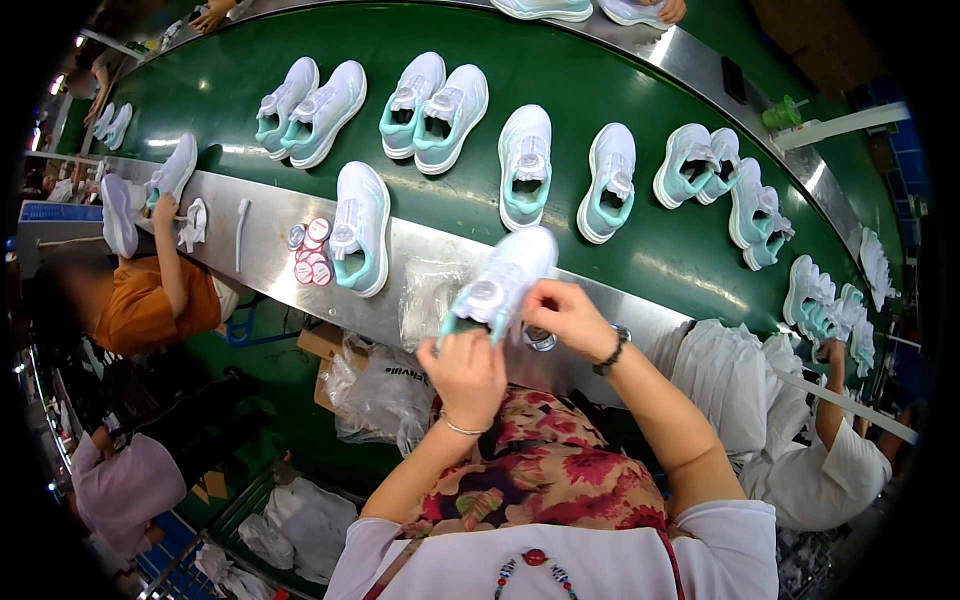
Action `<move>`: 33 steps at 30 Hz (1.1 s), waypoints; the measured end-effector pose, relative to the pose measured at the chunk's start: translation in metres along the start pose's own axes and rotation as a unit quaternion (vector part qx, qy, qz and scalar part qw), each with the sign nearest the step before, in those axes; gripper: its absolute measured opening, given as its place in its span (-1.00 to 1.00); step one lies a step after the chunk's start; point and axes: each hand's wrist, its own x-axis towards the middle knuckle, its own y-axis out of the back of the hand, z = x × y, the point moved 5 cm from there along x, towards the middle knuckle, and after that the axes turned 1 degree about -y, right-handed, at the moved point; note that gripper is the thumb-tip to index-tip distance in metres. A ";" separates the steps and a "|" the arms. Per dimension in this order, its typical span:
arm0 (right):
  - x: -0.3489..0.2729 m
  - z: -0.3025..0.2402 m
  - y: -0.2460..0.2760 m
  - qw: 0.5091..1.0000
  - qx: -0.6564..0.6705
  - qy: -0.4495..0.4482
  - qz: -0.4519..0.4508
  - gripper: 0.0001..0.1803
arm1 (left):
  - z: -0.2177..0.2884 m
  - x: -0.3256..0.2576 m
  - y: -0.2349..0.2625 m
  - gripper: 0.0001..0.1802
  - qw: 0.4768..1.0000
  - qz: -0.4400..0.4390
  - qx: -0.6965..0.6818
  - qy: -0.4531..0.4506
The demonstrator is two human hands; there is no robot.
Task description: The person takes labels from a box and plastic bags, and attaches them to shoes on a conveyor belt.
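In front of me is a white sneaker (520, 262) with a mint-green collar and a round dial on its tongue, tilted with its toe away from me. My left hand (468, 378) grips it at the heel, fingers closed round the collar. Just right of the shoe, my right hand (568, 318) is closed in a pinch close to its side. Whatever sits between those fingertips is too small to make out. Below the right hand, a shiny round metal object (540, 340) rests on the steel ledge (430, 250).
A similar sneaker (360, 225) stands left, beside several red-and-white round stickers (313, 255). Clear plastic bags (432, 290) lie on the ledge. More sneakers (435, 115) line the green belt (400, 185). Co-workers sit left, one in an orange shirt (150, 305), and right.
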 end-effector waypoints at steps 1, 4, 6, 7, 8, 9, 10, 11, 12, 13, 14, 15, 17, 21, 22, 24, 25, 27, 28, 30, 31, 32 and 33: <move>-0.009 -0.001 0.005 1.000 0.019 -0.004 0.010 -0.87 | 0.008 -0.003 0.000 -0.85 1.000 0.004 -0.017 -0.009; -0.039 -0.009 0.033 0.997 0.069 -0.013 0.032 -0.91 | 0.030 -0.005 -0.017 -0.91 0.997 0.002 -0.055 -0.045; -0.063 -0.011 0.051 0.996 0.067 -0.025 0.046 -0.91 | 0.044 -0.008 -0.030 -0.94 0.995 -0.008 -0.070 -0.077; -0.076 -0.016 0.057 0.997 0.052 -0.033 0.050 -0.90 | 0.052 -0.012 -0.034 -0.93 0.993 -0.013 -0.072 -0.091; -0.089 -0.013 0.066 0.998 0.030 -0.036 0.052 -0.91 | 0.064 -0.014 -0.036 -0.93 0.990 -0.015 -0.075 -0.117; -0.103 -0.008 0.075 0.998 0.009 -0.039 0.055 -0.92 | 0.076 -0.014 -0.037 -0.92 0.986 -0.021 -0.096 -0.133; -0.116 -0.008 0.082 0.997 0.009 -0.032 0.071 -0.91 | 0.085 -0.017 -0.041 -0.92 0.980 -0.027 -0.120 -0.154; -0.130 -0.010 0.087 0.996 0.008 -0.027 0.090 -0.90 | 0.095 -0.019 -0.046 -0.92 0.973 -0.033 -0.146 -0.175; -0.144 -0.012 0.095 0.992 0.015 -0.019 0.121 -0.90 | 0.105 -0.021 -0.052 -0.91 0.965 -0.048 -0.162 -0.199; -0.160 -0.014 0.105 0.987 0.021 -0.011 0.158 -0.89 | 0.117 -0.022 -0.059 -0.90 0.955 -0.063 -0.181 -0.228; -0.174 -0.014 0.114 0.984 0.032 -0.013 0.175 -0.89 | 0.129 -0.021 -0.065 -0.88 0.944 -0.049 -0.198 -0.259; -0.184 -0.011 0.123 0.975 0.048 -0.017 0.216 -0.90 | 0.141 -0.021 -0.071 -0.89 0.933 -0.041 -0.213 -0.285; -0.216 -0.008 0.142 0.947 0.074 -0.027 0.312 -0.91 | 0.169 -0.023 -0.082 -0.90 0.920 -0.035 -0.215 -0.327; -0.235 0.008 0.161 0.897 0.073 0.019 0.436 -0.92 | 0.202 -0.045 -0.111 -0.90 0.902 -0.044 -0.249 -0.349; -0.239 0.017 0.165 0.893 0.067 -0.008 0.445 -0.94 | 0.207 -0.050 -0.115 -0.90 0.899 -0.050 -0.249 -0.356; -0.247 0.031 0.169 0.882 0.076 -0.007 0.464 -0.94 | 0.217 -0.061 -0.123 -0.89 0.896 -0.062 -0.244 -0.366; -0.249 0.038 0.170 0.879 0.082 -0.006 0.470 -0.95 | 0.219 -0.066 -0.127 -0.89 0.896 -0.070 -0.236 -0.370; -0.254 0.050 0.173 0.874 0.077 -0.011 0.480 -0.94 | 0.222 -0.075 -0.136 -0.88 0.898 -0.084 -0.225 -0.370; -0.256 0.057 0.174 0.872 0.071 -0.008 0.484 -0.94 | 0.223 -0.079 -0.142 -0.88 0.898 -0.088 -0.225 -0.368; -0.255 0.074 0.176 0.873 0.070 -0.005 0.483 -0.94 | 0.223 -0.087 -0.155 -0.88 0.901 -0.108 -0.206 -0.366; -0.255 0.084 0.178 0.875 0.074 -0.007 0.479 -0.94 | 0.224 -0.091 -0.161 -0.89 0.905 -0.136 -0.194 -0.354; -0.256 0.092 0.181 0.876 0.079 -0.008 0.476 -0.95 | 0.224 -0.096 -0.167 -0.89 0.906 -0.165 -0.182 -0.344; -0.255 0.098 0.183 0.884 0.063 -0.018 0.463 -0.95 | 0.223 -0.100 -0.173 -0.90 0.907 -0.194 -0.170 -0.334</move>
